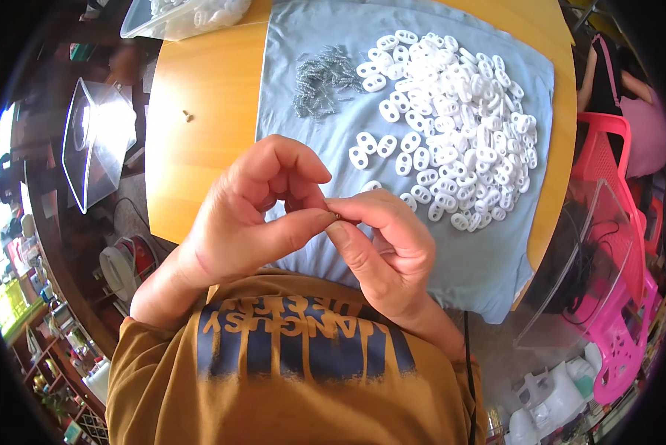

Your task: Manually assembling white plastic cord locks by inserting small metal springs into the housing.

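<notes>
Over light-blue cloth (333,141) on a wooden table (214,85), the left hand (247,204) and the right hand (388,248) pinch one tiny brownish piece (336,216) between closed fingertips, wrists turned inward, with springs (322,83) and white two-holed pieces (459,126) beyond.

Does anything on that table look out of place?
Perhaps the tiny brass-coloured bit, lying alone on bare wood left of the blue cloth, while heaps of white pieces and grey springs lie on the cloth. Nothing else stands out.
</notes>
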